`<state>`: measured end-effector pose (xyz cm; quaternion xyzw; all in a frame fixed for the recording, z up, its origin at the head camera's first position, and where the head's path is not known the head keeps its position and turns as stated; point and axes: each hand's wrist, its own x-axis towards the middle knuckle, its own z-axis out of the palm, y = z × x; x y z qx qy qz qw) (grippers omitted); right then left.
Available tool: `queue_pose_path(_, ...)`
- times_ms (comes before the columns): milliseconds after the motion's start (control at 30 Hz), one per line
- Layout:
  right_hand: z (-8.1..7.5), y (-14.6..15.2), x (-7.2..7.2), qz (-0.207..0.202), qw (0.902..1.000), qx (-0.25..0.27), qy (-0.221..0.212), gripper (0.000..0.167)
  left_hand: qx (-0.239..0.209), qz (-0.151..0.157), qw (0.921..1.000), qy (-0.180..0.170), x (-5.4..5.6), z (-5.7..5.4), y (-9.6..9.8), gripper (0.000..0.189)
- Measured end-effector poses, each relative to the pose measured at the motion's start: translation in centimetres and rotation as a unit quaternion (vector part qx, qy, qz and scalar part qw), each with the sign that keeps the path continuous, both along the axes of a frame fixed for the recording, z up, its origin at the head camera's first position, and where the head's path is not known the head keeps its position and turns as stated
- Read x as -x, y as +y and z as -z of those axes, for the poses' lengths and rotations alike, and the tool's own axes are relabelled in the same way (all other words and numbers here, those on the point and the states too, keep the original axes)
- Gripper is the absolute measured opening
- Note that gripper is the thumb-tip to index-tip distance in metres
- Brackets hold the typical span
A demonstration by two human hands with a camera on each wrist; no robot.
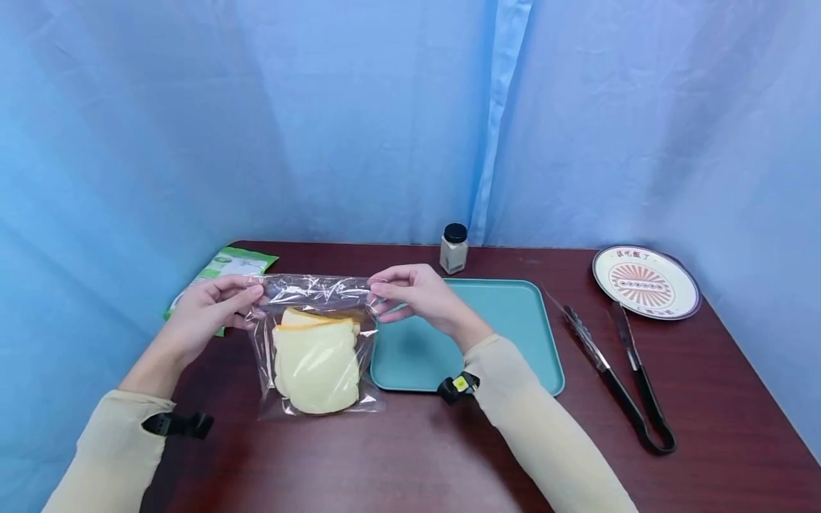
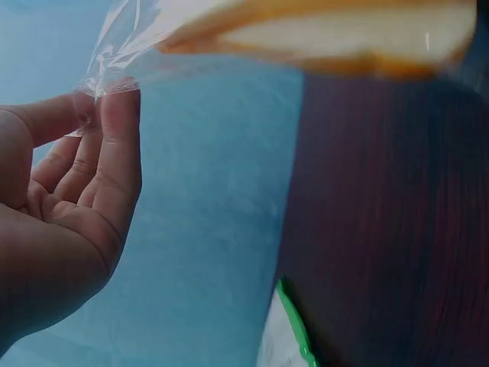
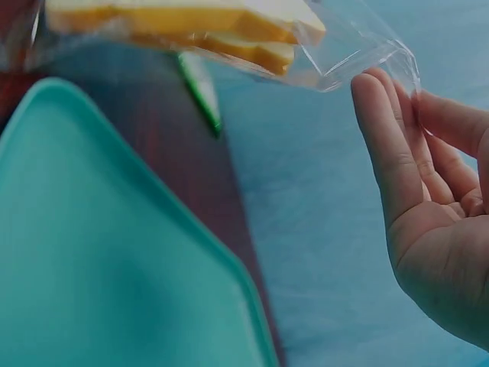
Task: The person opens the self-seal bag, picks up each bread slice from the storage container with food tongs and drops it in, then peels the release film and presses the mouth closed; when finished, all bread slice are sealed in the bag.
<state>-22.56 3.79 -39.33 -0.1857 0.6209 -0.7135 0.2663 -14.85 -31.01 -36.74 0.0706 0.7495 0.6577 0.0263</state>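
A clear plastic bag (image 1: pixel 314 288) holds slices of bread (image 1: pixel 317 370) with orange-brown crusts; it hangs above the table, left of the tray. My left hand (image 1: pixel 214 310) pinches its upper left corner between thumb and index finger, as the left wrist view also shows on the hand (image 2: pixel 76 168). At the opposite upper corner, my right hand (image 1: pixel 420 299) pinches the film with thumb and fingers. In the right wrist view the bread (image 3: pixel 199 23) sits in the bag, away from the right hand (image 3: pixel 435 176).
A teal tray (image 1: pixel 494 320) lies partly under my right forearm. Behind it stands a black-lidded jar (image 1: pixel 454 249). To the right are metal tongs with black handles (image 1: pixel 616 385) and a patterned plate (image 1: pixel 648 281). A green-and-white packet (image 1: pixel 234 262) lies behind my left hand.
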Motion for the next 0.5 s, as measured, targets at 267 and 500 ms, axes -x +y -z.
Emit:
queue_pose_path(267, 2.8, -1.2, 1.9, 0.03, 0.9984, -0.031, -0.037, 0.031, 0.061, -0.018, 0.9957, -0.067, 3.5, 2.8, -0.5, 0.031)
queue_pose_path(500, 3.8, -1.8, 2.8, 0.069, 0.995, -0.042, -0.059, 0.026, 0.094, -0.026, 0.9907, -0.096, 5.4, 4.5, -0.6, 0.038)
